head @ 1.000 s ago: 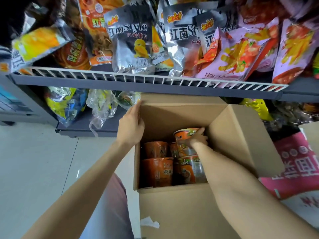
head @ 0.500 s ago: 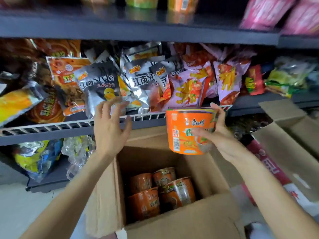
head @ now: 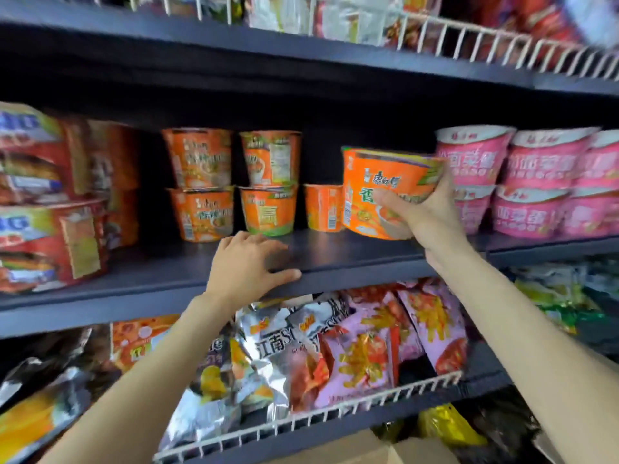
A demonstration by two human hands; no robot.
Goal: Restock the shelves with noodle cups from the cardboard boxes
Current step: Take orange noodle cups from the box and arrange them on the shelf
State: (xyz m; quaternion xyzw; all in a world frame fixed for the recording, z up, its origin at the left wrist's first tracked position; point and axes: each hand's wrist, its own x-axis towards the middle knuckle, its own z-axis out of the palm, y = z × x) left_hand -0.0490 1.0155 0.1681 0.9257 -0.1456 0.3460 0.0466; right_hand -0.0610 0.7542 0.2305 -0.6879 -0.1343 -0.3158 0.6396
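Observation:
My right hand [head: 423,209] grips an orange noodle cup [head: 375,192], held tilted just above the dark middle shelf [head: 351,252]. Beside it on the left stands a single orange cup [head: 322,207]. Further left are two stacks of two orange cups [head: 269,182] [head: 200,184]. My left hand [head: 249,262] rests on the shelf's front edge, thumb along the lip, holding nothing. A corner of the cardboard box [head: 378,450] shows at the bottom edge.
Pink noodle cups [head: 536,182] are stacked two high to the right of the held cup. Red noodle packs [head: 43,202] fill the shelf's left end. Snack bags [head: 335,349] crowd the wire-fronted shelf below. Another shelf [head: 301,61] hangs close overhead.
My view rose from the box to the middle shelf. My right hand lifted the orange cup out of the box up to shelf height. My left hand moved from the box flap onto the shelf edge.

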